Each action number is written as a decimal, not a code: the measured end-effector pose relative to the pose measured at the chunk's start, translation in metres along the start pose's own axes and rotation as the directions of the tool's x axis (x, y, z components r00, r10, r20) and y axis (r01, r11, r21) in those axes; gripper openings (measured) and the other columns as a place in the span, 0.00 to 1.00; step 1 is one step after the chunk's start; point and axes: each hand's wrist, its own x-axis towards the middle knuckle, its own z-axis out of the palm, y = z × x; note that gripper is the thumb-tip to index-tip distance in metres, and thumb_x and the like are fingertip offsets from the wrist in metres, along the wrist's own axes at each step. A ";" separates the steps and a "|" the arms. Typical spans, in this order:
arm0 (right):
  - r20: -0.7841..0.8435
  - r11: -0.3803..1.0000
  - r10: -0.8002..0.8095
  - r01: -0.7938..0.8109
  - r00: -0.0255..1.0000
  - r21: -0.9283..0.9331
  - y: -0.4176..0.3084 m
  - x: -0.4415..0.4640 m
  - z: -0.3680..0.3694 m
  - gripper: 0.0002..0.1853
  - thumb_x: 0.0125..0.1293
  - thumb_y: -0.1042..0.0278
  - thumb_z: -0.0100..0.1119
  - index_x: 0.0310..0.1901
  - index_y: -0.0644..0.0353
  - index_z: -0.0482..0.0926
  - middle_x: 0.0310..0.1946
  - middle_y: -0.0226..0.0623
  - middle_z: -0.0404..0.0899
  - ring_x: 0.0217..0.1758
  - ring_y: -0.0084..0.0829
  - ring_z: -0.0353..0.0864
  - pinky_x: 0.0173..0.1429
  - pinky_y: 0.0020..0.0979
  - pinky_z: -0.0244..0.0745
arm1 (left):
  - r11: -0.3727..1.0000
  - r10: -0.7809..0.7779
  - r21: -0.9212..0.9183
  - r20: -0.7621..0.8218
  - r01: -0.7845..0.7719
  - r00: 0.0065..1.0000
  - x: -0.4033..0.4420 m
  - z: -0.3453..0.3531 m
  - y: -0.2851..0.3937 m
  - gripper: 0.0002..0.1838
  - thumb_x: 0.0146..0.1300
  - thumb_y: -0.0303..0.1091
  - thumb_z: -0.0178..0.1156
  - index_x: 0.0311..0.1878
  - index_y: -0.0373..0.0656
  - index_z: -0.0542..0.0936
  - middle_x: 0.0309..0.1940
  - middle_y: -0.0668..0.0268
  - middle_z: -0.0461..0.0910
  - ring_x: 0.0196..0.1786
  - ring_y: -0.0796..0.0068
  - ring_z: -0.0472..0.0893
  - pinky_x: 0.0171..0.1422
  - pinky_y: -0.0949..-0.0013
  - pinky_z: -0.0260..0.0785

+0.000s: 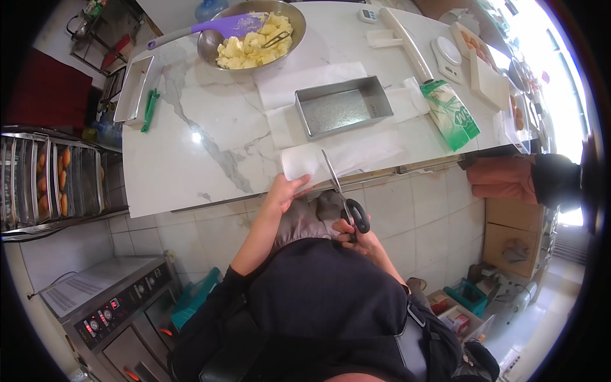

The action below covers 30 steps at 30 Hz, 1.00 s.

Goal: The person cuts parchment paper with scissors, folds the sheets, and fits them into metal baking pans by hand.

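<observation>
White paper (299, 164) lay at the near edge of the marble-patterned table (197, 95), its end pinched in the left hand (289, 190). The right hand (361, 237) was clamped around black-handled scissors (335, 177), blades pointing toward the metal pan (344, 108) that stood on other sheets (286, 129) beyond.

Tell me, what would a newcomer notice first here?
Probably the wide, round silver metal bowl of pale yellow lumps at the far side of the white marbled table, a purple-bladed spatula lying across it. Nearer, a rectangular grey metal tin sits on white paper sheets. By the near edge, the right hand holds black-handled metal scissors.
</observation>
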 end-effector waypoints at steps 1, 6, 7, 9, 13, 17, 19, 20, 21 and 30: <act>-0.005 0.999 0.036 -0.036 0.999 -0.033 -0.003 -0.003 -0.002 0.25 0.60 0.39 0.46 0.18 0.50 0.58 0.18 0.19 0.50 0.15 0.11 0.44 0.15 0.16 0.38 | 1.000 0.002 -0.005 0.001 -0.002 1.000 0.000 0.000 0.000 0.18 0.56 0.27 0.61 0.50 0.34 0.72 0.45 0.61 0.76 0.45 0.68 0.78 0.49 0.67 0.76; -0.050 0.999 0.034 -0.033 0.998 0.024 -0.003 -0.002 0.000 0.21 0.61 0.47 0.49 0.18 0.50 0.58 0.17 0.19 0.50 0.14 0.11 0.44 0.13 0.16 0.38 | 1.000 -0.027 -0.015 -0.012 0.027 1.000 -0.006 0.005 0.007 0.17 0.57 0.25 0.60 0.49 0.32 0.72 0.44 0.60 0.76 0.45 0.67 0.78 0.49 0.67 0.76; -0.085 0.999 0.014 -0.011 0.996 0.042 0.000 0.000 -0.003 0.18 0.64 0.55 0.45 0.19 0.50 0.59 0.16 0.20 0.52 0.12 0.11 0.46 0.10 0.17 0.37 | 0.999 -0.027 -0.017 -0.017 0.027 0.999 -0.005 0.004 0.007 0.17 0.57 0.25 0.60 0.49 0.32 0.72 0.44 0.60 0.76 0.45 0.67 0.78 0.49 0.68 0.76; -0.093 1.000 -0.005 0.005 0.996 0.002 0.000 0.001 -0.006 0.15 0.67 0.63 0.42 0.21 0.50 0.60 0.15 0.21 0.54 0.10 0.11 0.48 0.08 0.16 0.38 | 0.999 -0.027 -0.021 -0.025 0.027 0.999 -0.004 0.003 0.007 0.16 0.57 0.25 0.59 0.49 0.32 0.72 0.44 0.60 0.76 0.45 0.67 0.78 0.48 0.68 0.76; -0.234 0.997 0.007 -0.023 0.972 -0.067 -0.004 0.000 -0.002 0.09 0.66 0.67 0.42 0.26 0.51 0.63 0.20 0.23 0.59 0.10 0.13 0.50 0.08 0.16 0.40 | 0.999 -0.014 -0.042 -0.023 0.013 1.000 -0.002 0.002 0.007 0.16 0.57 0.24 0.59 0.48 0.31 0.72 0.44 0.60 0.76 0.45 0.67 0.78 0.48 0.68 0.77; -0.297 0.998 0.053 -0.063 0.953 -0.027 -0.007 0.003 -0.007 0.05 0.66 0.67 0.41 0.31 0.52 0.65 0.24 0.26 0.63 0.10 0.14 0.53 0.08 0.16 0.44 | 0.998 -0.016 -0.055 -0.009 0.015 1.000 0.000 0.001 0.005 0.17 0.56 0.25 0.60 0.50 0.33 0.71 0.45 0.61 0.76 0.45 0.68 0.78 0.47 0.69 0.76; -0.120 0.999 0.037 -0.039 0.992 -0.012 -0.005 0.008 -0.026 0.05 0.66 0.67 0.40 0.34 0.53 0.66 0.25 0.27 0.65 0.12 0.13 0.57 0.09 0.16 0.46 | 0.998 -0.023 -0.057 0.002 0.023 1.000 0.001 -0.001 0.004 0.19 0.56 0.25 0.60 0.51 0.35 0.71 0.46 0.61 0.75 0.45 0.68 0.77 0.47 0.70 0.75; -0.028 1.000 0.028 -0.028 0.999 -0.004 -0.003 0.010 -0.034 0.05 0.67 0.67 0.40 0.35 0.54 0.67 0.25 0.28 0.66 0.13 0.13 0.59 0.09 0.16 0.47 | 0.998 -0.027 -0.057 0.002 0.027 1.000 0.000 -0.001 0.005 0.19 0.56 0.25 0.60 0.51 0.35 0.71 0.46 0.61 0.75 0.45 0.68 0.77 0.47 0.69 0.75; -0.133 0.999 0.045 -0.048 0.990 -0.019 -0.006 0.008 -0.027 0.05 0.65 0.68 0.43 0.30 0.53 0.65 0.23 0.25 0.62 0.14 0.12 0.56 0.11 0.16 0.46 | 0.998 -0.028 -0.056 0.002 0.028 1.000 0.000 0.000 0.006 0.19 0.56 0.25 0.60 0.51 0.35 0.70 0.46 0.62 0.75 0.45 0.68 0.77 0.47 0.69 0.75; -0.409 1.000 0.027 -0.022 0.912 0.016 -0.016 0.015 0.017 0.10 0.63 0.71 0.47 0.23 0.52 0.64 0.19 0.19 0.55 0.17 0.11 0.51 0.15 0.15 0.44 | 0.995 0.008 -0.101 0.005 -0.008 1.000 -0.005 0.007 0.002 0.17 0.57 0.26 0.60 0.50 0.33 0.72 0.43 0.59 0.77 0.41 0.67 0.80 0.44 0.71 0.77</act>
